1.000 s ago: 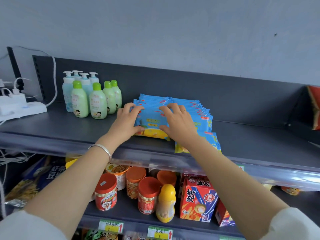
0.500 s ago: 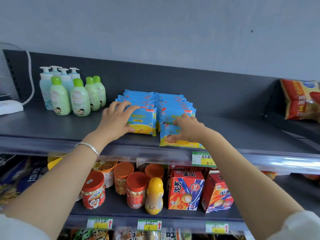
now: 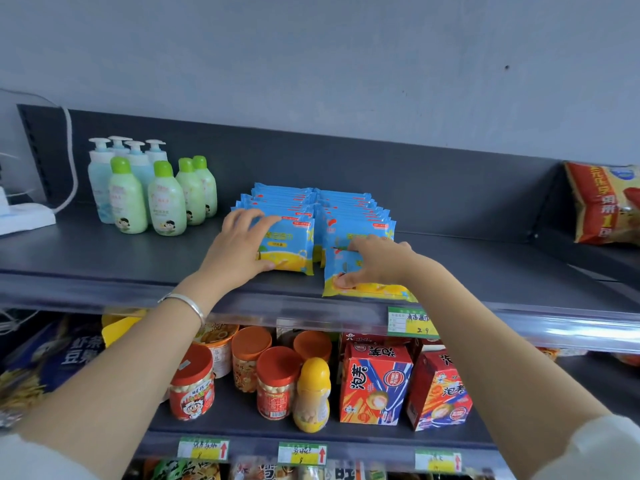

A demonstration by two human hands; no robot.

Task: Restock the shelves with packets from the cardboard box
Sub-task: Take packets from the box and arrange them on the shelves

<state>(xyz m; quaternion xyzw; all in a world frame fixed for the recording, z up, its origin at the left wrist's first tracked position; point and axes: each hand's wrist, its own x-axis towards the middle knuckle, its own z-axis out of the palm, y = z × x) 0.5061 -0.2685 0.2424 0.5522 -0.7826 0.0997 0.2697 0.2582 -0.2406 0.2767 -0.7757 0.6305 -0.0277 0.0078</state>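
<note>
I look onto a plain grey-blue wall [image 3: 346, 57] across the far top of the view, matte, with one small dark speck [image 3: 507, 67] to the right. Against it stands dark grey metal shelving: a back panel [image 3: 433, 174], an upper shelf [image 3: 104, 258] with a clear plastic rail [image 3: 554, 327] along its near edge, and a lower shelf [image 3: 571, 386] beneath. At far left a white cable [image 3: 71, 161] runs down toward a white power strip [image 3: 24, 220]. The light is soft and even, and the rail shows a pale glare at right.

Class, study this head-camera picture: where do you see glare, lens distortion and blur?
Head view throughout: glare whitens the clear shelf strip at right; the wide lens slants the top shelf down to the right; the snack bag at far right looks smeared.
</note>
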